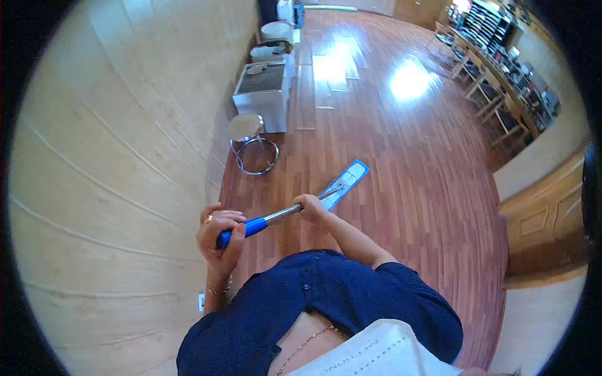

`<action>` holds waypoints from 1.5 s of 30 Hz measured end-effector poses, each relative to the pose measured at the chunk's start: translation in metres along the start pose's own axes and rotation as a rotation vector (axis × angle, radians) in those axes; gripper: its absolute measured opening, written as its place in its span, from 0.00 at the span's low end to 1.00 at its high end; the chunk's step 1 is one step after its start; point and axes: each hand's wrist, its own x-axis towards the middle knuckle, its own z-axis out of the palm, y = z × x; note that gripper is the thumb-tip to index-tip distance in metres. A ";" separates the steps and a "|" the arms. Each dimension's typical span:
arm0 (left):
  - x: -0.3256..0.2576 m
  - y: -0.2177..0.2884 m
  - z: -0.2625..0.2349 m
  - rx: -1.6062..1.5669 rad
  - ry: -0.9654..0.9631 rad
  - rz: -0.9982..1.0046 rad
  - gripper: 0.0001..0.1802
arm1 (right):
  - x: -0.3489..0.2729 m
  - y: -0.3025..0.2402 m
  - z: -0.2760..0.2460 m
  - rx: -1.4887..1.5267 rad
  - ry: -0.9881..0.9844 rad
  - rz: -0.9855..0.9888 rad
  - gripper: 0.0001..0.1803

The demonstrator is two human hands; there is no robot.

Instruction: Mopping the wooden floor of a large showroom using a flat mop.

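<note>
Wooden floor under flat mop head

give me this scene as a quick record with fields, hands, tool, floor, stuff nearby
left hand: closed around the blue grip of the mop handle
right hand: grips the metal shaft further down
mop head: flat, blue-edged, on the wooden floor
nearby: round stool and grey box by the wall

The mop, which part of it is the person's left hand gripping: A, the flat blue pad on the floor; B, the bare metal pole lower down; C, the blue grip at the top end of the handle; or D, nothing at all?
C: the left hand is wrapped around the blue grip at the top of the mop, while the right hand holds the metal pole lower down.
</note>
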 end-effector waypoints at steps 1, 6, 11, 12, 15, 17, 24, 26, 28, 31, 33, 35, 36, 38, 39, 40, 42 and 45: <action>0.004 -0.005 -0.002 -0.043 0.001 0.003 0.04 | -0.007 -0.006 -0.002 -0.011 0.021 0.038 0.11; 0.030 -0.020 0.003 -0.174 -0.074 0.064 0.04 | -0.024 -0.005 0.001 -0.156 0.221 0.146 0.11; 0.040 -0.050 0.020 -0.400 -0.098 0.188 0.05 | -0.060 -0.020 0.005 -0.206 0.443 0.228 0.06; 0.052 -0.051 0.023 -0.423 -0.096 0.230 0.05 | -0.062 -0.026 0.002 -0.202 0.469 0.255 0.06; 0.050 -0.055 0.034 -0.518 -0.126 0.295 0.07 | -0.097 -0.047 0.001 -0.181 0.381 0.421 0.07; 0.058 -0.039 0.044 -0.544 -0.092 0.324 0.09 | -0.115 -0.058 -0.007 -0.134 0.383 0.503 0.07; 0.036 0.015 0.084 -0.816 -0.332 0.429 0.10 | -0.235 -0.100 -0.006 -0.046 0.516 0.769 0.06; 0.021 0.037 0.094 -0.942 -0.402 0.489 0.11 | -0.278 -0.117 -0.005 -0.013 0.571 0.765 0.05; 0.003 0.060 0.109 -1.092 -0.514 0.533 0.14 | -0.320 -0.131 0.005 -0.021 0.632 0.818 0.05; -0.039 0.109 0.137 -1.316 -0.523 0.527 0.16 | -0.383 -0.146 0.025 -0.039 0.738 0.889 0.05; -0.061 0.132 0.152 -1.454 -0.702 0.500 0.17 | -0.424 -0.149 0.048 -0.074 0.822 0.938 0.07; -0.079 0.157 0.161 -1.582 -0.963 0.438 0.19 | -0.458 -0.164 0.061 -0.026 0.878 1.024 0.08; -0.088 0.168 0.165 -1.621 -1.080 0.407 0.20 | -0.473 -0.170 0.070 -0.051 0.936 1.013 0.08; -0.107 0.183 0.186 -1.774 -1.418 0.335 0.20 | -0.507 -0.185 0.083 -0.022 0.956 1.115 0.08; -0.112 0.188 0.194 -1.826 -1.633 0.331 0.19 | -0.521 -0.192 0.090 -0.027 0.995 1.130 0.08; -0.126 0.201 0.191 -1.826 -1.692 0.173 0.19 | -0.535 -0.198 0.101 -0.023 1.029 1.155 0.07; -0.145 0.219 0.198 -1.765 -1.822 0.193 0.18 | -0.557 -0.214 0.114 -0.037 1.018 1.283 0.05; -0.173 0.244 0.196 -1.649 -1.906 0.180 0.16 | -0.589 -0.226 0.148 -0.088 1.159 1.317 0.06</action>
